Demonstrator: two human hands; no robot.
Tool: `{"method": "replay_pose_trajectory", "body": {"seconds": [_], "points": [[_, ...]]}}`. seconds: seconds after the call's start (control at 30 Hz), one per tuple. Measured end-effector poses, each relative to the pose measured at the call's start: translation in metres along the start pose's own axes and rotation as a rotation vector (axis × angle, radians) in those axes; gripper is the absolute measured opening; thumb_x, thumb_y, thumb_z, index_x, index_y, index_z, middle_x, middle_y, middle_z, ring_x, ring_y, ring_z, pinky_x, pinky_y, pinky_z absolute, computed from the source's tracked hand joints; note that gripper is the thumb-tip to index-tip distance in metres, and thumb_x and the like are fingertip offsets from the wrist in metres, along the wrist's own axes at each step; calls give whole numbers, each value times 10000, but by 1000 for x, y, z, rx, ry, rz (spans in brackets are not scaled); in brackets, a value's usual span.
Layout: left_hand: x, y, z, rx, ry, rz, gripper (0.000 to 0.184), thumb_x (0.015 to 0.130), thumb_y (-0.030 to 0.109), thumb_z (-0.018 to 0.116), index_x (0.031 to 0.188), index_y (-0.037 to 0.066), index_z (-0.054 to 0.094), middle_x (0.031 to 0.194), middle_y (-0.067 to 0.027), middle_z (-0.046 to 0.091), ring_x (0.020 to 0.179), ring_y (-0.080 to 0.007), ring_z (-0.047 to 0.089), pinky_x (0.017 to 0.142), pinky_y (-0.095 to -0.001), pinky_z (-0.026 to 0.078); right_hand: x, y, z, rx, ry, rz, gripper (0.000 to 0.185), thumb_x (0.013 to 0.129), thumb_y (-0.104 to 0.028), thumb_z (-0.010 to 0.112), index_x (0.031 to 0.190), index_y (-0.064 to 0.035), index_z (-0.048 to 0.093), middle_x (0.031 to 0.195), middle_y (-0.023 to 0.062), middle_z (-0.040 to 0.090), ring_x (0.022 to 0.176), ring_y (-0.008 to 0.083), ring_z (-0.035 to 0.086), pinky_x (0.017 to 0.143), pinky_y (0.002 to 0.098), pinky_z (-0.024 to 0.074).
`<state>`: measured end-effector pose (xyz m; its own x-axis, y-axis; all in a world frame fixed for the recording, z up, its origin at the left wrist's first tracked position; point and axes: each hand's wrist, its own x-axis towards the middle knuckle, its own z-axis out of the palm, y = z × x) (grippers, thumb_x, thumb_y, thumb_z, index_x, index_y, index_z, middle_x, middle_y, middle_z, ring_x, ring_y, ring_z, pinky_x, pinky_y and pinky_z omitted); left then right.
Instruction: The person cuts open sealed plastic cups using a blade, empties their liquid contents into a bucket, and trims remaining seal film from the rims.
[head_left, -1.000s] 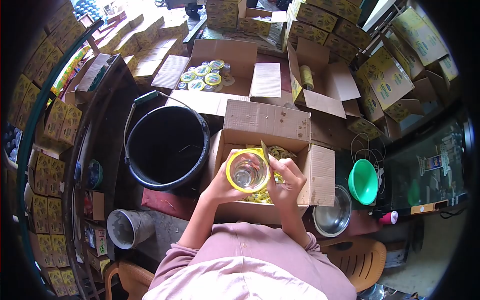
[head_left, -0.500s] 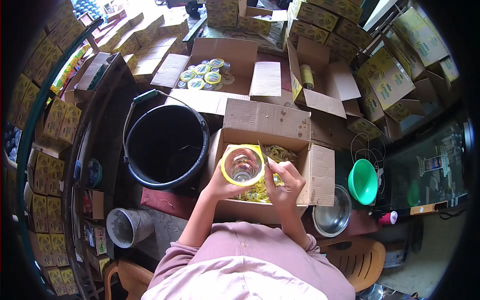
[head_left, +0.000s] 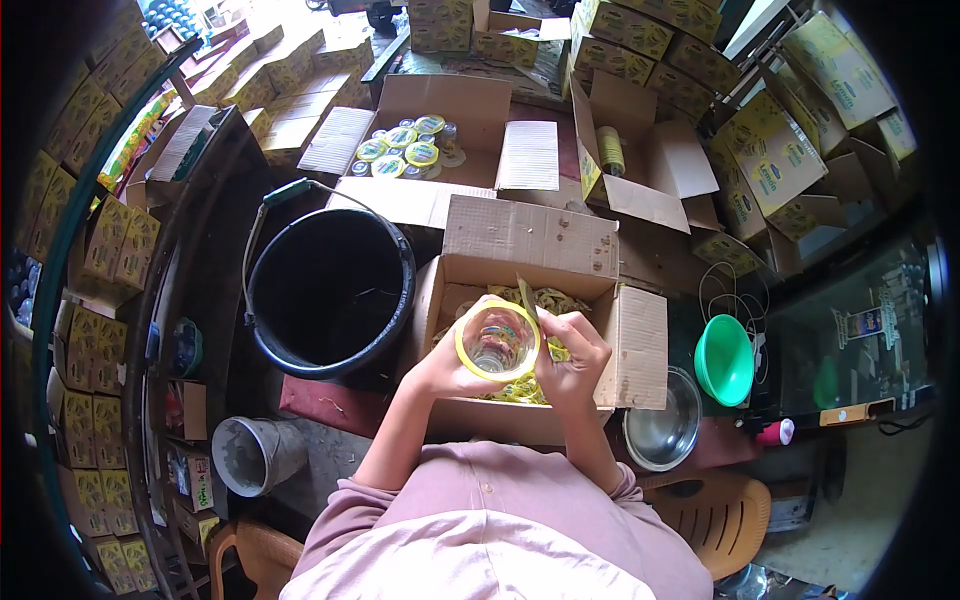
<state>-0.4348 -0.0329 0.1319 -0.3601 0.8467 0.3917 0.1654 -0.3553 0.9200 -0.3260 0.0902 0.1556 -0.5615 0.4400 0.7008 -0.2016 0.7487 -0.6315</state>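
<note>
So, left hand (head_left: 436, 372) has a clear cup (head_left: 497, 352) with a yellow rim, fingers wrapped round its side from the left, and the mouth faces up toward the camera. Right hand (head_left: 574, 360) has its grip pinched narrow on a thin blade (head_left: 527, 294), which stands right by the far right part of the rim; can't tell if the edge is actually touching it. Cup's up over an open box (head_left: 531, 236), and inside that there's a messy heap of yellow scraps (head_left: 520, 391). Just left of the box is a big black bucket (head_left: 318, 250) with its handle up, plus a smaller grey pail (head_left: 282, 456) nearer the body. On the right, a metal bowl (head_left: 661, 422) sits partly under the box flap, with a green bowl (head_left: 724, 360) just beyond it. Behind the box, an open carton (head_left: 446, 104) holds a cluster of yellow-lidded tubs (head_left: 398, 150), and the bin (head_left: 683, 160) to its right, also cardboard, has a yellow stack (head_left: 611, 152) standing in it.
</note>
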Motion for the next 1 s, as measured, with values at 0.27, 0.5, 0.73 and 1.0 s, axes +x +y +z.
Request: {"method": "replay_pose_trajectory", "body": {"seconds": [0.27, 0.5, 0.73, 1.0], "points": [[-2, -9, 7, -305, 261, -87, 607, 605, 93, 765, 1084, 59, 394, 1052, -48, 322, 1065, -153, 410, 859, -304, 467, -3, -6, 1, -35, 67, 47, 207, 697, 28, 689, 897, -25, 675, 662, 59, 589, 571, 132, 577, 524, 248, 452], [-4, -11, 1, -180, 250, -24, 611, 604, 73, 764, 1091, 55, 396, 1047, -48, 335, 1052, -141, 412, 832, -279, 474, -5, -10, 4, -41, 54, 33, 246, 674, 40, 692, 907, -39, 682, 644, 51, 572, 545, 133, 551, 510, 253, 442], [-6, -13, -2, -89, 245, -4, 673, 606, 56, 754, 1142, 61, 348, 1063, -64, 370, 1069, -168, 439, 849, -299, 466, -10, -10, 4, -74, 82, 19, 255, 663, 51, 691, 901, -39, 683, 645, 56, 569, 541, 136, 542, 504, 253, 440], [-8, -9, 7, 39, 342, 68, 675, 610, 27, 747, 1140, 63, 332, 1086, -94, 375, 1076, -201, 452, 865, -325, 471, -18, -14, 6, -69, 129, 44, 238, 656, 43, 692, 884, -25, 681, 656, 61, 581, 557, 148, 555, 517, 257, 451]]}}
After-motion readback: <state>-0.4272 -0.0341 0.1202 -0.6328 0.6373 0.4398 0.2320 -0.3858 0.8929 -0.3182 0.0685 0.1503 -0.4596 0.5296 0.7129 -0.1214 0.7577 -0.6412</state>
